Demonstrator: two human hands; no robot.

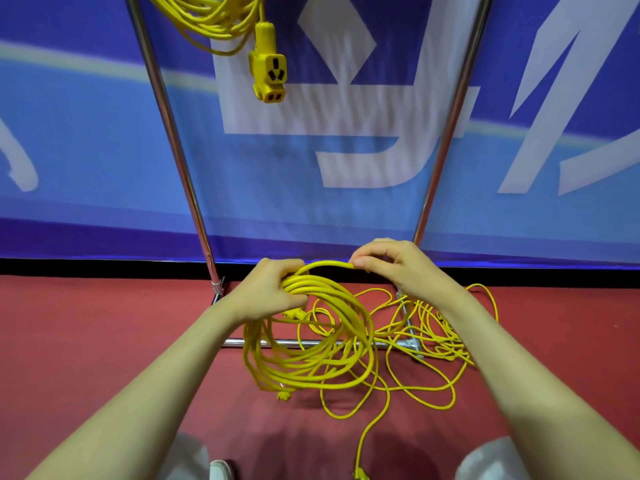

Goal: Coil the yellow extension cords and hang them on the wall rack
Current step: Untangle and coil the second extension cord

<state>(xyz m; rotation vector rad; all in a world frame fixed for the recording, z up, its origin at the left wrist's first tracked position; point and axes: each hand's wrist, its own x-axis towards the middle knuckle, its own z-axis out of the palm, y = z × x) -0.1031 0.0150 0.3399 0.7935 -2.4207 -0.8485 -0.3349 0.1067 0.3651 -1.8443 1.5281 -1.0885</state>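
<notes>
Pale trouser legs (pixel 491 459) and a white shoe (pixel 221 469) sit at the bottom edge, above a red floor (pixel 104 341).

1. Left hand (pixel 273 289): fingers and thumb curled around the gathered top of a coil (pixel 304 362) of yellow cord. The coil hangs from this grip, its lower loops at the floor.
2. Right hand (pixel 391 268): thumb and fingertips pinch one strand of the same cord, which arches across from the left hand's grip.
3. Loose cord (pixel 433 336): lies tangled on the floor right of the coil, across the base bar of the rack (pixel 311 344). One strand runs to a plug (pixel 360 474) at the bottom edge.
4. Hung cord (pixel 207 19): a second yellow bundle hangs at the top edge between the rack's two uprights, its socket (pixel 268 72) dangling below. Its support is out of view.

A blue banner (pixel 69 133) stands behind the rack.
</notes>
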